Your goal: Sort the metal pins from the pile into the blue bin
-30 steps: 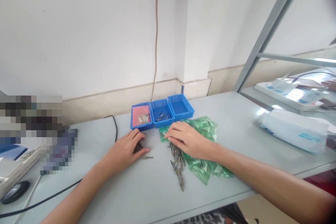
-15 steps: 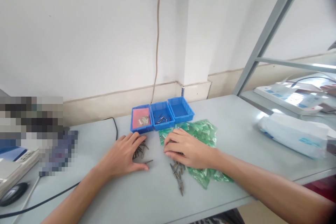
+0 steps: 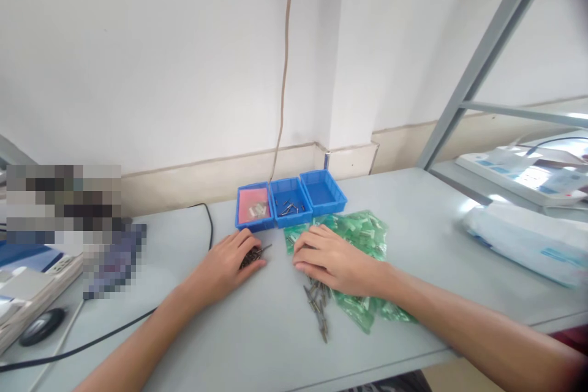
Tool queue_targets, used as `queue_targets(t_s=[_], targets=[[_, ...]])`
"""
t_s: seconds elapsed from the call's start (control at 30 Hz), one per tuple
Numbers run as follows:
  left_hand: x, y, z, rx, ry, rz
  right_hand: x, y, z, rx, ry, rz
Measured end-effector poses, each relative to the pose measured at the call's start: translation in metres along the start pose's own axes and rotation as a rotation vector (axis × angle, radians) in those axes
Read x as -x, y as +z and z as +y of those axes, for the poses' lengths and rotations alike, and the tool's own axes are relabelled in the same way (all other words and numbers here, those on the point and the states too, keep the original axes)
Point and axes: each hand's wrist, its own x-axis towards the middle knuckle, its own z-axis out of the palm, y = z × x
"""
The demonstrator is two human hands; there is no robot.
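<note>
From the head camera, the pale grey-green counter runs along a white wall. The left hand lies palm down at about 7 o'clock from the middle of the counter, its fingers curled loosely over a small heap of dark metal pins; some pins poke out past the fingertips toward 2 o'clock. How firm that grip is I cannot tell, since the palm hides most of the heap. The right hand rests flat with fingers spread, an open grip that holds nothing, pressing on a scatter of green plastic packets that spreads from 12 o'clock of the hand round to 5 o'clock. Just at 6 o'clock of this hand lies a second loose run of dark metal pins, trailing toward the near edge.

At 12 o'clock of the two hands stand three small blue plastic trays side by side, touching: the left tray with a pink liner and a few pale parts, the middle blue tray with several dark pins, and the right blue tray.

A black cable curves away at 10 o'clock. At 3 o'clock lies a white plastic bag, beside a grey metal frame post.
</note>
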Motion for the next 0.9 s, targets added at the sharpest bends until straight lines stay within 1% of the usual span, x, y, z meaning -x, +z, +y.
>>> queue_targets(t_s=[0.23,0.37,0.6,0.77,0.9], targets=[[-0.003,0.0,0.01,0.09,0.015,0.007,0.0,0.0,0.001,0.0,0.016,-0.004],[-0.007,0.002,0.013,0.107,0.019,0.028,0.001,0.0,0.0,0.004,0.02,-0.012],[-0.008,0.006,0.013,0.115,0.031,0.071,-0.001,-0.001,0.0,0.024,0.025,0.002],[-0.008,0.009,0.011,0.125,0.04,0.084,-0.001,0.0,0.0,0.055,0.047,-0.038],[-0.008,0.009,0.013,0.114,0.018,0.103,-0.003,0.002,0.0,0.052,0.054,-0.056]])
